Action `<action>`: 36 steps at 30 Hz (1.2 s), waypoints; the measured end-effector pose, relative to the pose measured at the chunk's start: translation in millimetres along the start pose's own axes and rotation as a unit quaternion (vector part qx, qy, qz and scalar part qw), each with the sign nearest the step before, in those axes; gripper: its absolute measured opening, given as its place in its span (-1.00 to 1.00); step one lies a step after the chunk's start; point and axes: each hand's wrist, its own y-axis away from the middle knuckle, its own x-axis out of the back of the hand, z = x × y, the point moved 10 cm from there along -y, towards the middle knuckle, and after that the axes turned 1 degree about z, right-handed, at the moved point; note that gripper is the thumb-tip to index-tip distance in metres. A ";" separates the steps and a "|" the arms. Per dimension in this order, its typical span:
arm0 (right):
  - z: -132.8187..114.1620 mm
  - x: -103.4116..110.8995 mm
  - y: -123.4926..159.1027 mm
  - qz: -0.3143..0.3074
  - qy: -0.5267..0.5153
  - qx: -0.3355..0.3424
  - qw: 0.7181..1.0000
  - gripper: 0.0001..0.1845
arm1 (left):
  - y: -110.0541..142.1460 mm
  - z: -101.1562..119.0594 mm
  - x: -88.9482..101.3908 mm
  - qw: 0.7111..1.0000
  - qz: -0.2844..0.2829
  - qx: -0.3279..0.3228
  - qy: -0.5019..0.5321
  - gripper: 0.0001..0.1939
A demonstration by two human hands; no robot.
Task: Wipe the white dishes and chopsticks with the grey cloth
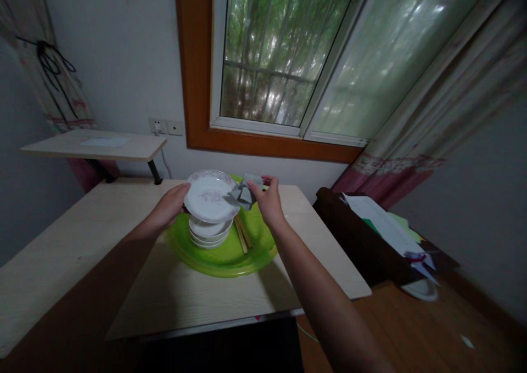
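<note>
A white plate (208,195) with a faint flower pattern is held tilted toward me, its left rim gripped by my left hand (171,204). My right hand (267,197) pinches a grey cloth (246,191), whose loose end reaches the plate's right edge. Beneath the plate stands a stack of white bowls (208,238); the plate covers part of the top one. The bowls rest in a round green tray (230,269). Wooden chopsticks (242,233) lie in the tray to the right of the stack.
The tray sits on a pale wooden table (135,285). A raised shelf (94,145) stands on its back left part. To the right is a dark brown box-like piece (354,230) with papers (382,225) on top. A window (280,60) and wall lie behind.
</note>
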 end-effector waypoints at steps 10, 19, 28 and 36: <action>-92.0 -93.0 80.0 -0.336 0.053 0.345 0.875 -0.67 | 3.9 5.3 -3.2 1.000 0.006 0.003 0.019 -0.43; -86.8 -105.7 54.8 -0.290 0.149 0.320 0.890 -0.61 | 7.5 18.8 1.2 0.999 0.018 -0.040 -0.021 -0.43; -71.2 -79.5 52.9 -0.288 0.268 0.304 0.868 -0.65 | 15.8 31.9 7.4 0.994 0.041 -0.075 -0.063 -0.44; -96.3 -97.1 102.7 -0.395 0.077 0.371 0.837 -0.57 | 7.6 28.7 1.5 0.994 0.037 -0.082 -0.060 -0.41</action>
